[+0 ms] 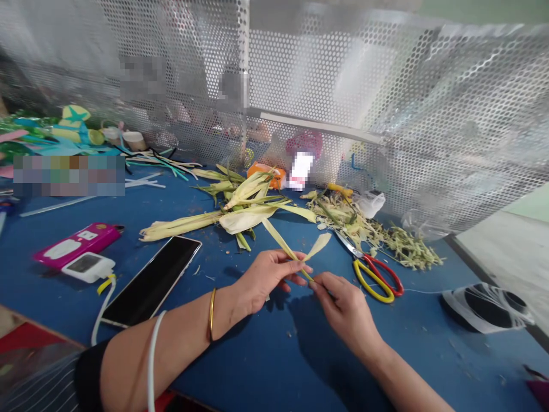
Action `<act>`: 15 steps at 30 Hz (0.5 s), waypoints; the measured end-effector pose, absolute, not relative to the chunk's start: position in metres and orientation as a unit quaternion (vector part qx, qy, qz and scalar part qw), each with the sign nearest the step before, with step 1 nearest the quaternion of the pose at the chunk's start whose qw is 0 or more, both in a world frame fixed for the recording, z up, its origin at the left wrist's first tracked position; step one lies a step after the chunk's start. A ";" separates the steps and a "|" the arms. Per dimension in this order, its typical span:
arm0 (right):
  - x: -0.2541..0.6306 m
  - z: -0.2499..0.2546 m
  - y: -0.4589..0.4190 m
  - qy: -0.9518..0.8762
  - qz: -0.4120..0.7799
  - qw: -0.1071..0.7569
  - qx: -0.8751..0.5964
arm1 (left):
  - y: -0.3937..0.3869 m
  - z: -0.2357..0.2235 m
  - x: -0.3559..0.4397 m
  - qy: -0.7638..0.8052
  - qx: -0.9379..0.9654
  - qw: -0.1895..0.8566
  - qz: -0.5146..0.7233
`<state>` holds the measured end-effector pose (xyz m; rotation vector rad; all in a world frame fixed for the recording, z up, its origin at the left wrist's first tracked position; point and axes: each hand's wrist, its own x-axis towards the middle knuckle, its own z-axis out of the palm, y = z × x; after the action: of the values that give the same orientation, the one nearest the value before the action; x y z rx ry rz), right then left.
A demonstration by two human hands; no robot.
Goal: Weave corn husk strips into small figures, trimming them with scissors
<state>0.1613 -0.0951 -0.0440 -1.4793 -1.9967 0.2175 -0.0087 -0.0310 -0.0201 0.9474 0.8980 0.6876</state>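
Note:
My left hand (270, 277) pinches strips of pale corn husk (278, 236) between thumb and fingers; one strip points up toward the pile and another bends off to the right. Close beside it, my right hand (341, 300) has its fingertips closed on the lower end of the same husk. Behind both hands lies a pile of corn husks (249, 220), some long and yellowish, some green. Scissors (373, 277) with one yellow and one red handle rest right of my right hand, blades toward the husk scraps.
Husk trimmings (364, 226) lie back right, near a spool of thread (484, 307). A phone (154, 280), a white corded device (88, 266) and a magenta case (79, 243) sit left. Coloured strips (167, 163) lie back left. A perforated metal panel (309, 74) bounds the blue table (257, 360).

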 end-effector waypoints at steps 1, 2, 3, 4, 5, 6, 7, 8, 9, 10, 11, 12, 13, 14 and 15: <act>0.159 -0.044 -0.096 -0.751 0.104 0.321 -0.567 | -0.031 -0.021 -0.009 0.406 0.430 0.742 0.315; 0.158 -0.045 -0.096 -0.747 0.123 0.323 -0.568 | -0.031 -0.021 -0.009 0.407 0.429 0.742 0.317; 0.157 -0.044 -0.097 -0.748 0.144 0.323 -0.561 | -0.032 -0.022 -0.009 0.408 0.431 0.739 0.318; 0.156 -0.043 -0.097 -0.753 0.167 0.321 -0.549 | -0.032 -0.023 -0.009 0.411 0.435 0.735 0.319; 0.156 -0.042 -0.098 -0.758 0.189 0.321 -0.535 | -0.032 -0.023 -0.009 0.413 0.438 0.732 0.320; 0.157 -0.041 -0.098 -0.757 0.207 0.330 -0.525 | -0.032 -0.023 -0.009 0.413 0.439 0.732 0.318; 0.159 -0.039 -0.097 -0.746 0.215 0.348 -0.526 | -0.032 -0.023 -0.009 0.410 0.437 0.736 0.315; 0.161 -0.039 -0.096 -0.726 0.209 0.376 -0.537 | -0.031 -0.022 -0.010 0.406 0.434 0.743 0.309; 0.164 -0.038 -0.095 -0.701 0.192 0.408 -0.553 | -0.031 -0.022 -0.010 0.401 0.430 0.751 0.301; 0.166 -0.039 -0.094 -0.680 0.168 0.436 -0.566 | -0.031 -0.021 -0.011 0.394 0.427 0.760 0.291; 0.168 -0.040 -0.092 -0.671 0.147 0.451 -0.569 | -0.032 -0.020 -0.012 0.386 0.424 0.770 0.280; 0.169 -0.041 -0.090 -0.676 0.136 0.453 -0.565 | -0.032 -0.020 -0.012 0.376 0.421 0.782 0.266; 0.169 -0.043 -0.089 -0.692 0.135 0.444 -0.553 | -0.032 -0.020 -0.013 0.365 0.417 0.794 0.249; 0.169 -0.045 -0.088 -0.710 0.139 0.430 -0.540 | -0.032 -0.020 -0.013 0.355 0.412 0.807 0.231; 0.168 -0.046 -0.088 -0.726 0.143 0.419 -0.527 | -0.032 -0.021 -0.014 0.346 0.406 0.819 0.211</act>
<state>0.1684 -0.0876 -0.0465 -1.3217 -1.8198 0.3590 -0.0136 -0.0320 -0.0208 0.8650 0.7367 0.4504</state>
